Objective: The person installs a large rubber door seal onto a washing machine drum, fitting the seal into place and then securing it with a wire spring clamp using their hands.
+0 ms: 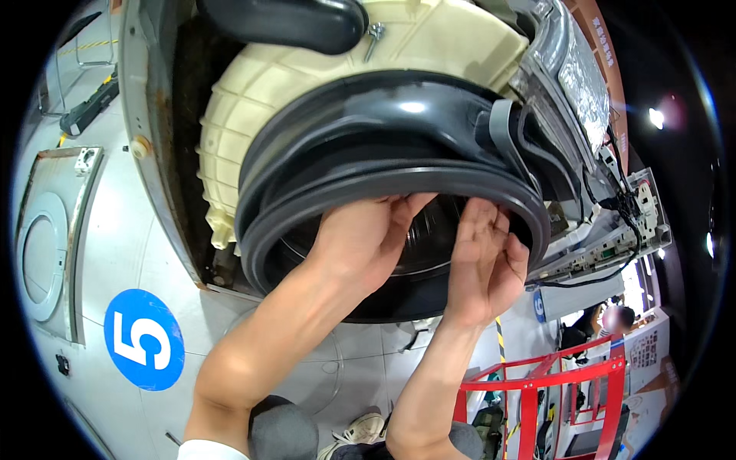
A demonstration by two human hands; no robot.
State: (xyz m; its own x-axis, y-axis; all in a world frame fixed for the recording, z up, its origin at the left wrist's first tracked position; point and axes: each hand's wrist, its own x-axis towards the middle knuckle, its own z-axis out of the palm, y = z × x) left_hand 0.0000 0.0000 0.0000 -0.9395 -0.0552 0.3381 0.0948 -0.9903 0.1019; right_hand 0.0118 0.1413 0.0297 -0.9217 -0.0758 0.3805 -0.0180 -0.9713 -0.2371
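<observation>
A large dark grey rubber door gasket [399, 173] bulges out around the mouth of a cream plastic washing-machine tub [230, 130]. Both my arms reach up into its round opening. My left hand [368, 234] is bent at the wrist, its fingers hooked under the gasket's upper lip and partly hidden there. To the right, my right hand [487, 264] shows its palm, with curled fingertips against the inside of the same lip. The metal drum [425, 241] shows between the hands. A grey strap-like loop [506, 134] stands at the gasket's upper right.
The rusty-edged cabinet side [149, 153] rises at left. A black rounded part [287, 23] overhangs the tub, near a bolt [374, 40]. Wires and a panel strip [648, 215] extend right. A panel with a round ring [42, 253] lies left; a red metal frame [537, 379] stands lower right.
</observation>
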